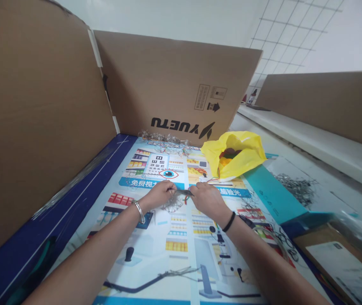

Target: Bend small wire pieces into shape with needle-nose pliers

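My left hand, with a silver bangle at the wrist, pinches thin wire near the middle of the poster. Fine wire loops hang below its fingertips. Close on its right, my right hand is closed, with a black band around the wrist. A thin dark grey piece stretches between the two hands; its exact kind is too small to make out. Red and green bits show just under it, beside the right fingers. What lies inside the right fist is hidden.
Beyond my hands stands a yellow bag with colourful contents. Tangled wire lies along the cardboard wall. A wire bundle rests on the poster near me. At right are dark wire pieces and a brown package.
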